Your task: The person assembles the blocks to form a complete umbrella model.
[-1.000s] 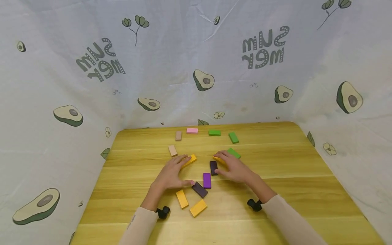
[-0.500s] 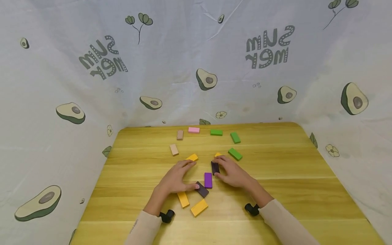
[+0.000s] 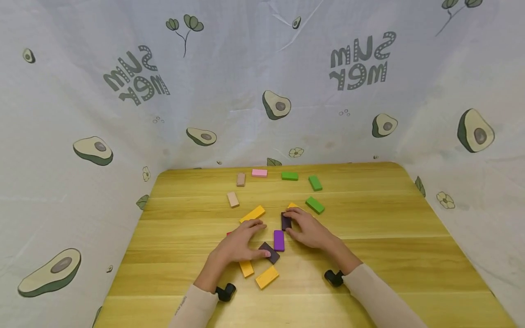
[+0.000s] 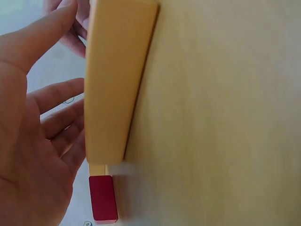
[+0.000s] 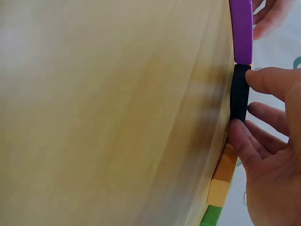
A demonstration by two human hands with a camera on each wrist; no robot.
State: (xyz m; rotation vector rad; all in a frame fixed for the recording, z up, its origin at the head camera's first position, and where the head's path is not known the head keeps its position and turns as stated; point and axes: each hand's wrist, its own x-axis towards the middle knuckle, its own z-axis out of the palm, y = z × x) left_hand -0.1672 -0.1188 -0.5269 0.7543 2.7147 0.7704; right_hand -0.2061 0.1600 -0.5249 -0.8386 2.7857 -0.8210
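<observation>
My right hand (image 3: 309, 230) pinches a small black block (image 3: 285, 221) between thumb and finger, one at each end, as the right wrist view shows. A purple block (image 3: 279, 240) lies at its near end. My left hand (image 3: 239, 243) is spread low over the table, its thumb reaching over a second dark block (image 3: 271, 257). Beneath and around that hand lie a yellow block (image 3: 247, 269), another yellow block (image 3: 253, 213) beyond the fingers and a red block (image 4: 102, 197), mostly hidden in the head view.
On the wooden table (image 3: 369, 282), a yellow block (image 3: 267, 277) lies nearest the person. Beyond the right fingers a yellow block (image 3: 293, 205) is partly covered. Green blocks (image 3: 315, 205), a pink block (image 3: 259, 173) and tan blocks (image 3: 233, 199) form an arc behind. A printed cloth (image 3: 229, 82) hangs around.
My right hand has left the yellow block and taken the black one, shifting it slightly away. My left hand has drawn back from the far yellow block, and its thumb now overlaps the dark block.
</observation>
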